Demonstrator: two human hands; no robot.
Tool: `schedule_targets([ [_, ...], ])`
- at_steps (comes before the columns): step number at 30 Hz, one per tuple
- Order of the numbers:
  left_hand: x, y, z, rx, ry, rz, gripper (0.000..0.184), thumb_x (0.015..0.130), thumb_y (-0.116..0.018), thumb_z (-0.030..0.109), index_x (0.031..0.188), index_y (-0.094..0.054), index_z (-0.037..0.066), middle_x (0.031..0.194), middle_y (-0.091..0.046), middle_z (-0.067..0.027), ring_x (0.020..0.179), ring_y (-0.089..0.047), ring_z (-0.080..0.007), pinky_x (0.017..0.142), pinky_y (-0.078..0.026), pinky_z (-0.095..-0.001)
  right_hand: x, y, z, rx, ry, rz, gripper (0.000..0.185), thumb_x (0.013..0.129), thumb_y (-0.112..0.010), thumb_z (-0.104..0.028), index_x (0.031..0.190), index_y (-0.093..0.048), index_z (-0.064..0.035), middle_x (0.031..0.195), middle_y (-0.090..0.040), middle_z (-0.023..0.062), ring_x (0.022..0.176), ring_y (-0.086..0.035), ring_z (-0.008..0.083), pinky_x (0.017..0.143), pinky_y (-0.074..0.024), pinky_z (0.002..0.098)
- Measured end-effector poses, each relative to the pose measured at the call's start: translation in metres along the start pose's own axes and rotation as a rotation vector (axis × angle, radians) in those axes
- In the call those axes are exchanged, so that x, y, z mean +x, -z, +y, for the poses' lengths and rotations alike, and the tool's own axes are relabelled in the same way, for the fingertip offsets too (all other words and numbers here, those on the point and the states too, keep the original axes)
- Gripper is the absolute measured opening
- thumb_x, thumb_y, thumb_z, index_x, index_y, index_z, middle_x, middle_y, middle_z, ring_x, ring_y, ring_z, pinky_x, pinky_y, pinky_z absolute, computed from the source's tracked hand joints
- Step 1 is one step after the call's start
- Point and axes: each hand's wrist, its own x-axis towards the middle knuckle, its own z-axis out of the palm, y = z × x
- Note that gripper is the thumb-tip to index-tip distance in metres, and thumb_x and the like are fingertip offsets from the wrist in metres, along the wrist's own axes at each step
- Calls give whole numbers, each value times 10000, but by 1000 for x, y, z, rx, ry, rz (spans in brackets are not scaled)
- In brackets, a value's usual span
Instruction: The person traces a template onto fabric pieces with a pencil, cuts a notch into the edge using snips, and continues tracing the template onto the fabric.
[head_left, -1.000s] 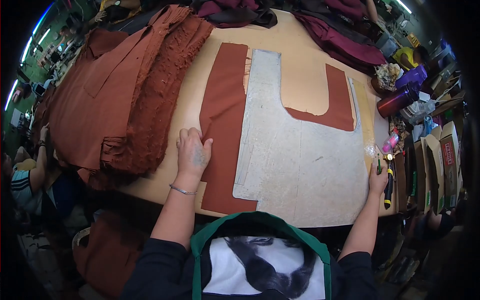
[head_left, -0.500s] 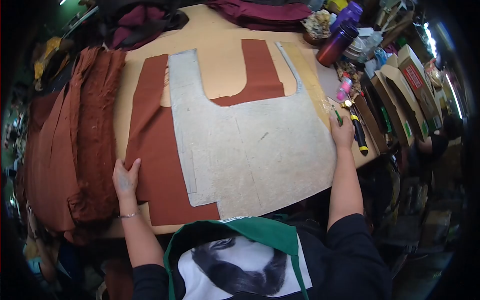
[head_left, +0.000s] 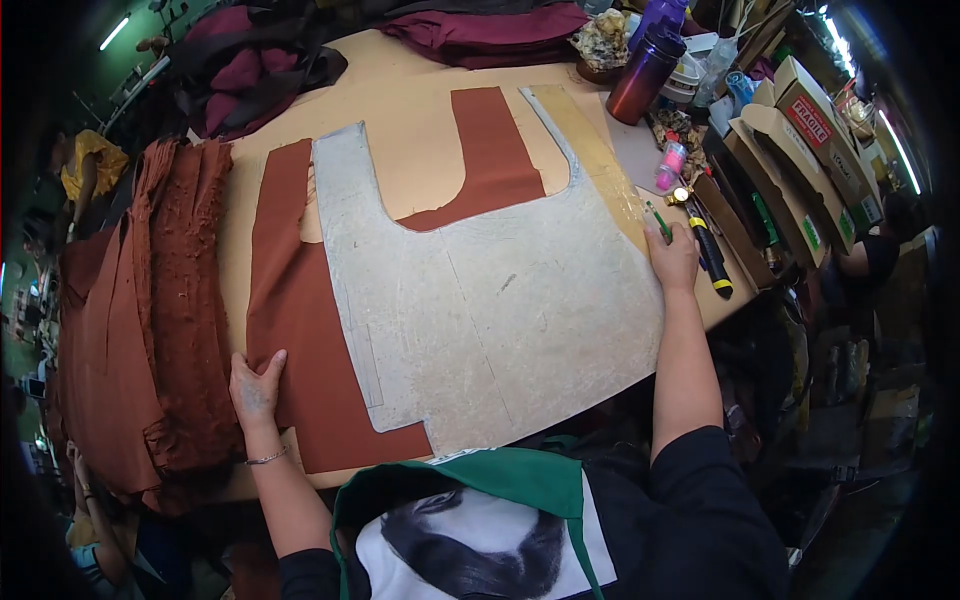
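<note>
My left hand (head_left: 258, 388) rests at the left edge of a rust-brown cut cloth (head_left: 300, 330), thumb and fingers spread apart. Over that cloth lies a large pale grey, worn pattern template (head_left: 500, 300), with a deep U-shaped cutout at its far side and faint lines drawn on it. A tan taped strip (head_left: 590, 150) runs along its far right. At the template's right edge, my right hand (head_left: 674, 258) is closed around a slim green pen (head_left: 657, 222) that points away from me. Its fingertips are partly hidden.
Stacked rust cloth (head_left: 180, 310) stands on the left. Maroon fabric (head_left: 485, 30) lies at the back. To the right are a dark tumbler (head_left: 645, 75), a pink bottle (head_left: 670, 165), a black-and-yellow tool (head_left: 710, 255) and cardboard boxes (head_left: 810, 115). Another person's arm (head_left: 95, 515) shows at lower left.
The view has shifted a little, so the table contents sit slightly lower and further left. Both hands keep about the same places against the cloth and template.
</note>
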Motion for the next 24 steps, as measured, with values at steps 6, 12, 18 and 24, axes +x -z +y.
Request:
schedule_targets([
  [6,10,-9,-7,-641,101,-244,466,689,-707,287,976,-559,-50,943,-606,-176,842,-592,-266,737,-462,-346,0,1,-1,16,1,-10,328,728,-644,-327,783,-573,-12,822,-558,155,861,-511,325,781,-398,399],
  [12,13,59,103,-1547,-180,-90,318,774,-554,161,1030,-559,-28,1025,-569,-87,954,-536,-176,850,-411,-305,7,-12,16,-54,85,34,325,748,-617,-348,776,-581,-26,771,-583,181,749,-554,353,664,-425,430],
  [18,43,182,31,-1588,-305,356,335,769,-561,182,1035,-559,-23,1045,-558,-96,971,-521,-193,862,-399,-317,21,-22,32,40,98,-42,382,769,-599,-389,892,-605,-27,822,-612,185,753,-576,355,674,-445,402],
  [24,11,292,-120,-1177,-123,872,353,765,-568,204,1040,-559,-18,1065,-547,-104,989,-507,-210,873,-387,-330,41,-35,62,-88,91,-129,452,795,-533,-457,1081,-577,-109,909,-616,187,842,-583,350,721,-447,400],
])
